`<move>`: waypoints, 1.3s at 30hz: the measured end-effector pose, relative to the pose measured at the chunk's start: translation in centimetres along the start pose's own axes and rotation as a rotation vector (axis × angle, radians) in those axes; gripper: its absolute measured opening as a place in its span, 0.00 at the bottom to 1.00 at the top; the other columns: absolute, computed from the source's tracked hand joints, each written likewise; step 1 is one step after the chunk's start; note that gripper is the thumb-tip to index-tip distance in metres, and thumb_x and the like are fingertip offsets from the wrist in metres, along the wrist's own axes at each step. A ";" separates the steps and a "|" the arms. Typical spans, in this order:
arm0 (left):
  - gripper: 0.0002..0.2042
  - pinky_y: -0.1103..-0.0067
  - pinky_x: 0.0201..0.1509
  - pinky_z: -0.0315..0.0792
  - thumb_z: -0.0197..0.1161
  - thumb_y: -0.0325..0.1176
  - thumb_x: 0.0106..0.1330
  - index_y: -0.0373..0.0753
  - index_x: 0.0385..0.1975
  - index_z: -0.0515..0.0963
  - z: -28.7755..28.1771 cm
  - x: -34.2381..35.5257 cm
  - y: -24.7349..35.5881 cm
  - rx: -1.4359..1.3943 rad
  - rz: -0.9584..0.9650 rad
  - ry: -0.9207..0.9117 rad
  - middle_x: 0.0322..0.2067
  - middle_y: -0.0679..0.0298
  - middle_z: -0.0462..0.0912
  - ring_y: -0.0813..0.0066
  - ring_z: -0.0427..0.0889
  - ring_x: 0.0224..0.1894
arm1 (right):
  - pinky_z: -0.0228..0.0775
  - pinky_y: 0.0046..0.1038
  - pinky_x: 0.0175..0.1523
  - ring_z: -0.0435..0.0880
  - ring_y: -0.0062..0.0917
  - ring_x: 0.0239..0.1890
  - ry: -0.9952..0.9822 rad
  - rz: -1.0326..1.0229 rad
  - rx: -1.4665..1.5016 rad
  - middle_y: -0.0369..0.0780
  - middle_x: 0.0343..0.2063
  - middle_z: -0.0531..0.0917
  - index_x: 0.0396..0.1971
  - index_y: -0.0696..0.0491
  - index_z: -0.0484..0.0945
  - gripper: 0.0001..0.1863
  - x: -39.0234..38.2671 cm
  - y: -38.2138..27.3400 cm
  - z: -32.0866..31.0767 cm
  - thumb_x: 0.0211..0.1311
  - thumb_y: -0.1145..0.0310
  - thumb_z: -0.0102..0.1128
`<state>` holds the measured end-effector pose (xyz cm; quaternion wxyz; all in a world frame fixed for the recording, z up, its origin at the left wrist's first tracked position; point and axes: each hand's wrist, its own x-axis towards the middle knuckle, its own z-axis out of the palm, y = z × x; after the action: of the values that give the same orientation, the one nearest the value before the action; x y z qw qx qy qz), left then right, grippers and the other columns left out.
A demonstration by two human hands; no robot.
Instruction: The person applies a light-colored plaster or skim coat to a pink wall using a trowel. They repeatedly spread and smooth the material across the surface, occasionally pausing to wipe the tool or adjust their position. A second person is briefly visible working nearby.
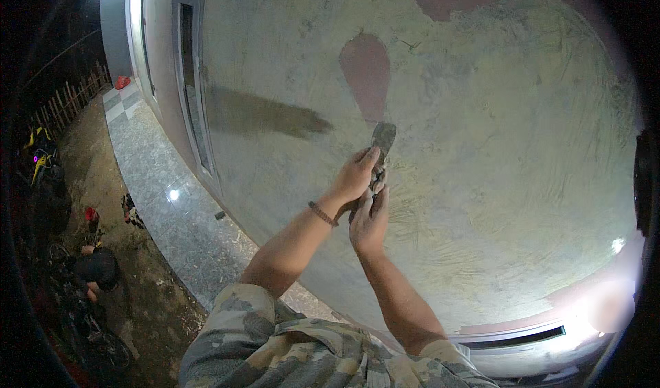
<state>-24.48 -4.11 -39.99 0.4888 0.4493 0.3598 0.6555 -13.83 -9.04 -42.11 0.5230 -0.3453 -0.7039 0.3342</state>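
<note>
In front of a plastered wall (467,154), my two hands are close together. My left hand (356,175), with a dark bracelet on its wrist, is closed on a dark, flat tool with a rounded end (385,135), thumb along its upper side. Just below, my right hand (370,226) is closed about the tool's lower part, its fingers pointing up. Greyish smears cover the fingertips there, and the grip is partly hidden. Beyond the tool's tip lies a drop-shaped pinkish patch (368,72) in the grey-green coat. My arms cast a shadow to the left.
A window or door frame (196,79) stands at the left of the wall. Below runs a tiled ledge (155,175), with a small dark object (220,215) on it. On the dirt ground, a crouching person (96,268) is beside a bicycle (89,326). A bamboo fence (75,99) stands beyond.
</note>
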 end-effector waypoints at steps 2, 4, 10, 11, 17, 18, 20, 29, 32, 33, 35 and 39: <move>0.20 0.73 0.38 0.75 0.49 0.48 0.87 0.36 0.41 0.77 -0.1 0.0 0.3 0.053 -0.001 -0.013 0.32 0.68 0.79 0.76 0.78 0.32 | 0.73 0.23 0.52 0.75 0.18 0.47 0.031 0.125 0.048 0.37 0.49 0.75 0.64 0.60 0.66 0.14 0.0 -0.6 0.4 0.88 0.72 0.38; 0.22 0.73 0.38 0.75 0.48 0.49 0.87 0.35 0.41 0.77 -0.2 0.1 0.7 0.083 -0.079 -0.033 0.31 0.67 0.79 0.76 0.78 0.33 | 0.73 0.22 0.47 0.76 0.17 0.42 0.058 0.175 -0.022 0.35 0.45 0.76 0.61 0.59 0.66 0.12 0.0 -1.0 0.7 0.88 0.72 0.39; 0.25 0.73 0.33 0.73 0.48 0.55 0.86 0.37 0.38 0.77 -0.5 0.6 0.2 -0.004 -0.008 -0.028 0.28 0.65 0.82 0.75 0.77 0.25 | 0.67 0.23 0.33 0.72 0.13 0.29 0.046 0.163 -0.023 0.33 0.33 0.75 0.57 0.56 0.66 0.09 0.1 -0.8 0.8 0.88 0.69 0.42; 0.25 0.73 0.33 0.73 0.49 0.55 0.85 0.37 0.38 0.77 -0.5 0.4 -0.2 0.026 0.007 -0.018 0.28 0.65 0.82 0.75 0.77 0.25 | 0.67 0.23 0.33 0.72 0.13 0.29 0.045 0.204 0.028 0.33 0.33 0.75 0.57 0.56 0.66 0.09 -0.1 -0.6 0.8 0.88 0.69 0.42; 0.26 0.74 0.34 0.72 0.51 0.57 0.84 0.37 0.37 0.78 -1.0 0.6 -0.6 0.055 0.073 -0.070 0.28 0.64 0.81 0.77 0.77 0.26 | 0.66 0.21 0.31 0.71 0.13 0.28 0.057 0.094 -0.063 0.33 0.32 0.75 0.57 0.54 0.65 0.08 -1.0 0.6 1.7 0.88 0.68 0.42; 0.26 0.74 0.33 0.72 0.51 0.57 0.84 0.37 0.36 0.77 -0.9 0.2 -0.5 -0.006 0.033 -0.107 0.27 0.64 0.81 0.77 0.77 0.25 | 0.65 0.21 0.31 0.71 0.13 0.27 0.080 0.122 -0.013 0.33 0.32 0.75 0.57 0.54 0.65 0.08 -1.1 0.7 1.7 0.88 0.68 0.42; 0.26 0.74 0.30 0.71 0.51 0.57 0.84 0.37 0.34 0.75 -0.8 -0.1 0.2 0.014 0.007 -0.056 0.24 0.65 0.79 0.77 0.75 0.23 | 0.65 0.20 0.30 0.70 0.12 0.27 0.064 0.091 0.056 0.32 0.32 0.74 0.57 0.54 0.64 0.09 -1.1 1.2 1.7 0.88 0.67 0.43; 0.22 0.75 0.35 0.71 0.50 0.52 0.85 0.37 0.37 0.76 -0.8 1.5 0.7 0.042 0.060 -0.087 0.26 0.67 0.77 0.78 0.75 0.28 | 0.69 0.23 0.41 0.72 0.17 0.36 0.031 -0.039 -0.041 0.36 0.39 0.76 0.60 0.60 0.64 0.13 1.1 2.7 0.9 0.87 0.69 0.43; 0.27 0.73 0.27 0.69 0.52 0.57 0.84 0.37 0.32 0.74 -0.5 2.0 0.7 0.238 0.018 0.051 0.22 0.64 0.78 0.76 0.73 0.18 | 0.71 0.24 0.43 0.73 0.18 0.39 0.021 0.019 0.102 0.36 0.43 0.77 0.62 0.60 0.65 0.13 1.4 1.7 0.9 0.87 0.70 0.43; 0.25 0.73 0.31 0.70 0.51 0.55 0.84 0.37 0.33 0.75 -0.5 2.1 0.9 0.146 0.055 0.028 0.24 0.66 0.77 0.77 0.74 0.23 | 0.71 0.25 0.44 0.74 0.18 0.39 0.020 0.042 0.151 0.37 0.44 0.77 0.62 0.59 0.65 0.13 1.5 1.3 0.9 0.87 0.70 0.44; 0.22 0.74 0.37 0.71 0.51 0.51 0.85 0.39 0.34 0.75 -0.7 2.3 1.4 -0.069 0.099 -0.081 0.29 0.70 0.75 0.79 0.75 0.31 | 0.73 0.26 0.47 0.76 0.19 0.42 -0.002 0.098 -0.041 0.38 0.48 0.77 0.67 0.60 0.63 0.17 1.8 0.6 1.0 0.88 0.69 0.42; 0.24 0.72 0.38 0.73 0.52 0.54 0.84 0.37 0.35 0.77 -1.4 2.5 1.9 0.211 0.041 -0.049 0.30 0.66 0.81 0.76 0.77 0.29 | 0.73 0.26 0.47 0.77 0.19 0.43 0.068 -0.150 -0.106 0.39 0.50 0.78 0.74 0.60 0.59 0.23 2.2 1.1 1.6 0.88 0.68 0.41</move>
<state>-26.65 -2.24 -38.13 0.4342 0.5213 0.4054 0.6127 -15.72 -6.80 -42.26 0.5511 -0.3300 -0.7262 0.2448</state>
